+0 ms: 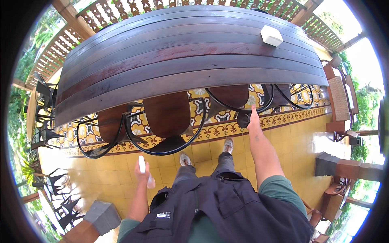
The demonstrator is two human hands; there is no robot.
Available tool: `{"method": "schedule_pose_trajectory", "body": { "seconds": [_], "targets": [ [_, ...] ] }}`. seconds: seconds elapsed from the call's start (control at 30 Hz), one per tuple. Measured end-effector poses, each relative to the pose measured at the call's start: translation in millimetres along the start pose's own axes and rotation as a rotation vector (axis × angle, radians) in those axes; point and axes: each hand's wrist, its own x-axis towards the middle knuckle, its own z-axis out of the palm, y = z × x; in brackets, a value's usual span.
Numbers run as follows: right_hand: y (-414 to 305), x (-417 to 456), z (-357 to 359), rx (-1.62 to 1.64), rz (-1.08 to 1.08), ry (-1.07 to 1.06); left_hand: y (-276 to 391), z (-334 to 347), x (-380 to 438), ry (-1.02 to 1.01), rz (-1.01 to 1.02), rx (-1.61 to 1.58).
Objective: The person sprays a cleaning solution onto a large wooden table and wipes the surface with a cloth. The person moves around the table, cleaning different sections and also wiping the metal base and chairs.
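My left hand point(141, 173) is closed around a bottle point(142, 164) with a white top. Its translucent lower part shows below my fingers, and it looks like a spray bottle. It is held over the floor, left of my legs. On the other side, my right hand point(254, 119) holds a dark bunched cloth point(243, 120) beside a round-backed chair. Before me stretches a long dark wooden plank table point(182, 39), with reddish worn patches along its middle boards. A white box-like holder point(271, 35) stands toward the table's far right.
Along the table's near edge stand several chairs with curved black frames and brown seats point(166, 114). Yellow tiles point(203, 153) cover the floor, with a patterned border. Stone-based posts point(103, 217) rise at both sides. A carved wooden railing point(121, 10) runs behind the table.
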Motion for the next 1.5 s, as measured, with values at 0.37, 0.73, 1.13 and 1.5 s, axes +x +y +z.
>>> {"method": "schedule_pose_trajectory", "body": {
  "seconds": [0.37, 0.73, 1.13, 1.5],
  "targets": [
    [14.0, 43.0, -20.4, -0.210, 0.110, 0.226, 166.4, 152.9, -130.9, -0.306, -0.125, 0.022],
    [-19.8, -35.1, -186.2, -0.515, 0.645, -0.386, 404.8, 337.4, -67.9, -0.448, 0.153, -0.100],
    [-172.5, -14.5, -149.2, -1.164, -0.226, -0.912, 383.6, 389.2, -38.0, -0.278, -0.028, -0.081],
    [6.7, 147.8, -47.0, -2.188, -0.394, -1.061, 309.4, 411.3, 2.0, 0.127, 0.033, 0.575]
  ]
}}
